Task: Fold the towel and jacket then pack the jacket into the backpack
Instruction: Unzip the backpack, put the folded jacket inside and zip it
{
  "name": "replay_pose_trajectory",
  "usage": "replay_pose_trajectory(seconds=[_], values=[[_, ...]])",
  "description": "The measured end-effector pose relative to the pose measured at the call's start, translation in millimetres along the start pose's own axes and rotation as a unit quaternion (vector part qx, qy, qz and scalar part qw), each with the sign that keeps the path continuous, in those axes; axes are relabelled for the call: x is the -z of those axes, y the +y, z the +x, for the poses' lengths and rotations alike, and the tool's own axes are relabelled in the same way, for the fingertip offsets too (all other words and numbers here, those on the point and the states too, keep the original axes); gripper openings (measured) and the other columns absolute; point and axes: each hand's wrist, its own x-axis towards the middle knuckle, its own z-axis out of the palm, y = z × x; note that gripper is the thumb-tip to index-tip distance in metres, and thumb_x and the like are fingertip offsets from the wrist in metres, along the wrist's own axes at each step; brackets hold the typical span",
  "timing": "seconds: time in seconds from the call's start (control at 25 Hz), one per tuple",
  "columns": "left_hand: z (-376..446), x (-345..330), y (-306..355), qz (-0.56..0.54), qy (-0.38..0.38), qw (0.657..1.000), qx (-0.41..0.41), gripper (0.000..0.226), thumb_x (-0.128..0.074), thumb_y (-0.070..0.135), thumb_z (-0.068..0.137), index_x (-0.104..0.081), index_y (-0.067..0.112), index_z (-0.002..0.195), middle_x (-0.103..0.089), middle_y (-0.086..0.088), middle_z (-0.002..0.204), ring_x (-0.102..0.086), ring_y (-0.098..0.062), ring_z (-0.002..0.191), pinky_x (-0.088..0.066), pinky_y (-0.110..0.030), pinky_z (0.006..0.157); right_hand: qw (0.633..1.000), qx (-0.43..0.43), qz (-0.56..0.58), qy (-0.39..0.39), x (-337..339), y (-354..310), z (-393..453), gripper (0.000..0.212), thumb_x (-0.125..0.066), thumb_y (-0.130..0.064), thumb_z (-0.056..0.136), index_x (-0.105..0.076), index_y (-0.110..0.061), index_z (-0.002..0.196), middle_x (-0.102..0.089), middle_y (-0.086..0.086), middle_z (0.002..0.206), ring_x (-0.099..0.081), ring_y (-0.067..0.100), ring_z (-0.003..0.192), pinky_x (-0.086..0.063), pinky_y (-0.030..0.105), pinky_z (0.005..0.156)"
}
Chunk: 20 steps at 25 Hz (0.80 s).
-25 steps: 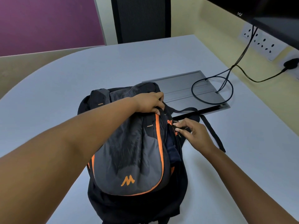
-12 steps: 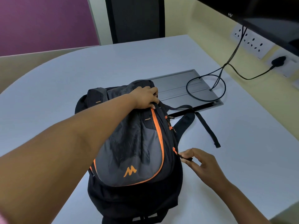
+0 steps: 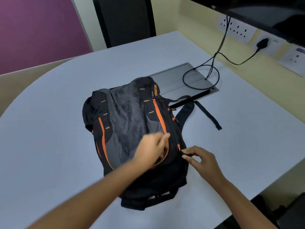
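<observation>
A black and grey backpack [image 3: 128, 116] with orange zips lies flat on the pale table [image 3: 49, 129], its top towards the far side. My right hand [image 3: 199, 160] pinches a black zip pull at the backpack's right side, level with its lower half. My left hand [image 3: 151, 150], blurred by motion, hovers over the front pocket near the orange zip, fingers loosely bent, holding nothing that I can see. The main zip looks closed along the right side. No jacket or towel is in view.
A grey flap panel [image 3: 173, 80] is set into the table behind the backpack, with a looped black cable [image 3: 212, 70] running up to wall sockets [image 3: 236, 28]. A backpack strap [image 3: 208, 116] trails to the right. The table's edge runs near my right forearm.
My right hand has drawn the zip pull down the backpack's right side, closing the opening. My left hand has let go of the backpack's top and moved down over the front pocket.
</observation>
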Motion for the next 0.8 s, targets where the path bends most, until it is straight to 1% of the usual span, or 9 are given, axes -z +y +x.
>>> replay_pose_trajectory(seconds=[0.08,0.16,0.28,0.36,0.44,0.52,0.6,0.68,0.8], values=[[-34.5,-26.0,4.3,-0.144,-0.120,0.967,0.173,0.041,-0.044,0.038,0.096,-0.059,0.009,0.072,-0.059,0.000,0.052,-0.059,-0.011,0.042,-0.047,-0.024,0.045,1.000,0.005,-0.003,0.004,-5.1,-2.1,-3.7,0.014,-0.074,-0.009,0.078,-0.070,-0.020,0.086,-0.068,-0.016,0.094,-0.064,0.003,0.087,-0.047,0.011,0.078],[-39.5,-47.4,4.6,-0.232,-0.168,0.919,0.272,0.038,-0.044,0.042,0.095,-0.061,0.008,0.089,-0.065,-0.004,0.071,-0.065,-0.012,0.055,-0.053,-0.024,0.047,1.000,0.000,-0.013,0.009,-9.6,-5.5,-6.4,0.020,-0.074,-0.006,0.077,-0.069,-0.024,0.085,-0.068,-0.019,0.093,-0.064,0.001,0.087,-0.047,0.010,0.077],[-25.2,-66.8,5.1,-0.394,-0.115,0.843,0.348,0.037,-0.049,0.040,0.094,-0.063,0.006,0.100,-0.067,-0.006,0.086,-0.067,-0.018,0.075,-0.058,-0.028,0.065,0.998,0.002,-0.053,-0.024,-7.1,-13.3,-7.5,0.028,-0.073,-0.006,0.077,-0.067,-0.032,0.083,-0.067,-0.022,0.085,-0.062,-0.001,0.088,-0.045,0.010,0.078],[-18.7,-74.3,7.3,-0.454,-0.072,0.803,0.379,0.025,-0.052,0.030,0.095,-0.062,0.008,0.093,-0.066,-0.005,0.081,-0.065,-0.016,0.070,-0.057,-0.026,0.062,0.993,-0.012,-0.052,-0.109,6.0,-19.0,-0.5,0.019,-0.074,-0.011,0.078,-0.071,-0.029,0.084,-0.068,-0.019,0.091,-0.062,-0.002,0.091,-0.044,0.012,0.081],[-18.3,-80.2,9.0,-0.428,-0.053,0.820,0.376,0.020,-0.049,0.024,0.097,-0.061,0.010,0.088,-0.065,-0.003,0.076,-0.064,-0.013,0.066,-0.055,-0.023,0.055,0.982,-0.078,-0.016,-0.172,21.9,-21.0,12.9,0.008,-0.069,-0.018,0.084,-0.075,-0.023,0.085,-0.072,-0.010,0.091,-0.065,-0.001,0.088,-0.047,0.015,0.082],[-21.7,-83.2,9.2,-0.365,-0.039,0.865,0.342,0.024,-0.045,0.022,0.098,-0.060,0.012,0.083,-0.064,-0.001,0.072,-0.062,-0.011,0.062,-0.052,-0.022,0.054,0.980,-0.147,-0.033,-0.131,28.3,-15.5,32.3,0.014,-0.063,-0.032,0.088,-0.074,-0.024,0.083,-0.074,-0.004,0.087,-0.068,0.005,0.083,-0.052,0.025,0.083],[-25.1,-82.6,7.0,-0.270,-0.027,0.919,0.286,0.024,-0.045,0.022,0.098,-0.058,0.015,0.079,-0.064,0.000,0.068,-0.060,-0.010,0.057,-0.050,-0.024,0.057,0.968,-0.224,-0.055,-0.098,18.4,-12.5,50.8,0.031,-0.061,-0.044,0.086,-0.072,-0.015,0.087,-0.072,0.001,0.088,-0.068,0.012,0.083,-0.055,0.032,0.084],[-24.8,-80.9,5.6,-0.164,-0.017,0.959,0.231,0.023,-0.045,0.023,0.097,-0.056,0.018,0.077,-0.063,0.001,0.065,-0.061,-0.012,0.057,-0.052,-0.029,0.063,0.944,-0.315,-0.011,-0.103,-2.8,-19.1,65.8,0.040,-0.064,-0.042,0.085,-0.068,-0.004,0.092,-0.068,0.004,0.085,-0.065,0.013,0.080,-0.055,0.026,0.077],[-21.2,-82.4,5.0,-0.014,0.006,0.984,0.178,0.024,-0.045,0.027,0.096,-0.059,0.012,0.085,-0.068,-0.004,0.076,-0.067,-0.020,0.069,-0.056,-0.037,0.071,0.928,-0.361,0.001,-0.093,-24.9,-30.0,81.2,0.027,-0.071,-0.032,0.081,-0.065,-0.006,0.077,-0.062,0.005,0.070,-0.059,0.013,0.063,-0.052,0.021,0.065]])
